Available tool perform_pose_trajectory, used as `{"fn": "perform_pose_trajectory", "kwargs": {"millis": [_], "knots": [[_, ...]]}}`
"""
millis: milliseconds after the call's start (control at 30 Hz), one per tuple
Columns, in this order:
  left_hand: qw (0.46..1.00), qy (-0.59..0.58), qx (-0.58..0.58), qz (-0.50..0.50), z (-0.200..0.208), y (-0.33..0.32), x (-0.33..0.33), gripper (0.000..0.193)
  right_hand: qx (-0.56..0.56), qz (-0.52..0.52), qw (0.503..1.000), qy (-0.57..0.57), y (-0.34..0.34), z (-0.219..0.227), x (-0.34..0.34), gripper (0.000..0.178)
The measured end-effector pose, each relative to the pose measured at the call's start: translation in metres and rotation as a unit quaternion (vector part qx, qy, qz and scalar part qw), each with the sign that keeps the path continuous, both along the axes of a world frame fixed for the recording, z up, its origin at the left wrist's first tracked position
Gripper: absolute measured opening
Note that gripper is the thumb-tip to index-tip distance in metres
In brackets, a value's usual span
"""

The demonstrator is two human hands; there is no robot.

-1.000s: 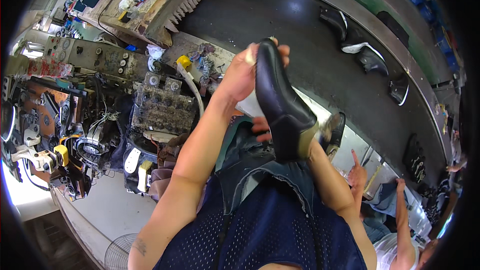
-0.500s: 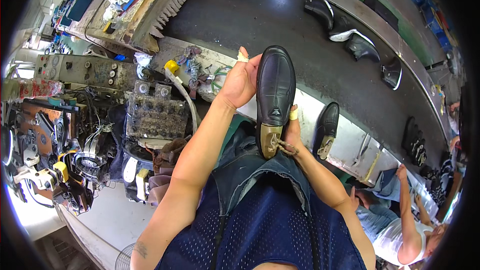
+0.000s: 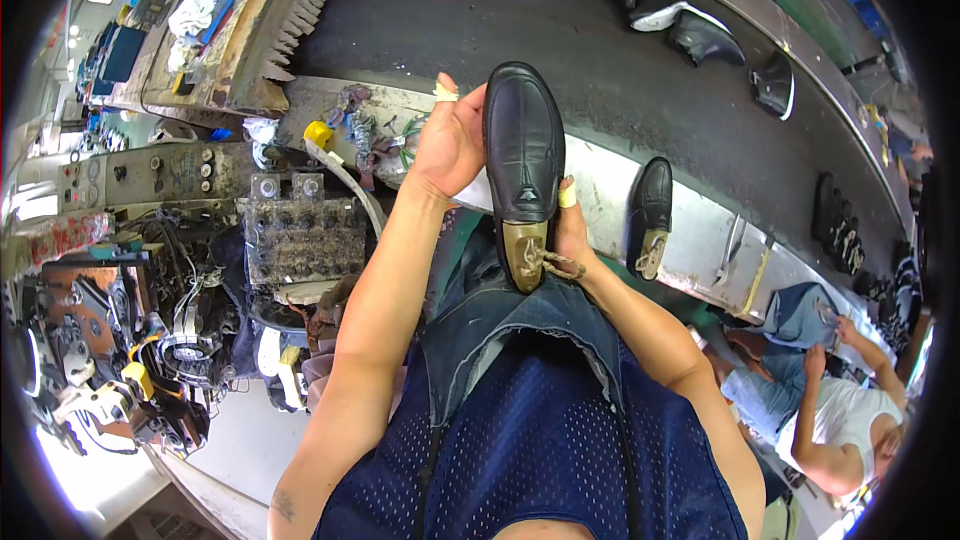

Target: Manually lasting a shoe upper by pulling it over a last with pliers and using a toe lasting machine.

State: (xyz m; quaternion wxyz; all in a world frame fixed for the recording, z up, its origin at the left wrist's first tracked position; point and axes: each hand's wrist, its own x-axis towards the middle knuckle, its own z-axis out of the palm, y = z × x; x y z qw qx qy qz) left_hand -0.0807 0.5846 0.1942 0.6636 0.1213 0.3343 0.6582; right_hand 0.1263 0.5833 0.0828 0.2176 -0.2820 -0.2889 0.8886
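Note:
A black leather loafer point(image 3: 524, 145) on a tan shoe last point(image 3: 524, 258) is held in front of me, toe pointing away. A twisted cord loop point(image 3: 556, 263) hangs from the heel end of the last. My left hand point(image 3: 450, 148) grips the toe's left side, its thumb raised and fingers going behind the shoe. Around the heel's right side is my right hand point(image 3: 573, 235), thumb along the edge and the other fingers hidden underneath. Both thumbs carry pale tape. A second black loafer on a last point(image 3: 652, 210) lies to the right on the metal ledge point(image 3: 607, 185).
Beyond the ledge runs a dark conveyor belt point(image 3: 420, 30), with several black shoes point(image 3: 707, 35) along its far side. Grimy machinery point(image 3: 305, 245) stands close on my left, near a wooden bench point(image 3: 240, 30). Pliers point(image 3: 733, 245) lie on the ledge. A co-worker point(image 3: 845, 430) sits at right.
The whole view has shifted, so the held loafer and both hands appear slightly higher and farther left. My grip looks the same. The co-worker's arms have moved.

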Motion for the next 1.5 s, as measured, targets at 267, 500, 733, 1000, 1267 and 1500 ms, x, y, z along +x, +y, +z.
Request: {"fn": "perform_pose_trajectory", "kwargs": {"millis": [267, 500, 733, 1000, 1267, 1500], "knots": [[0.998, -0.055, -0.027, -0.017, -0.033, 0.028, 0.013, 0.086, -0.033, -0.062, 0.998, 0.010, 0.005, -0.029, 0.009, 0.085], [0.992, -0.082, -0.083, -0.051, -0.084, 0.049, 0.039, 0.082, -0.111, -0.112, 0.987, -0.017, -0.004, -0.064, 0.035, 0.080], [0.983, -0.095, -0.126, -0.099, -0.114, 0.069, 0.073, 0.080, -0.109, -0.175, 0.978, -0.026, -0.007, -0.072, 0.061, 0.077], [0.973, -0.052, -0.171, -0.149, -0.129, 0.101, 0.106, 0.081, -0.123, -0.205, 0.971, -0.024, 0.004, -0.092, 0.088, 0.079], [0.968, -0.061, -0.165, -0.179, -0.141, 0.125, 0.133, 0.082, -0.130, -0.246, 0.960, -0.030, 0.022, -0.090, 0.108, 0.080], [0.965, -0.016, -0.192, -0.177, -0.146, 0.140, 0.149, 0.080, -0.115, -0.267, 0.950, -0.117, 0.039, -0.092, 0.119, 0.075]]}}
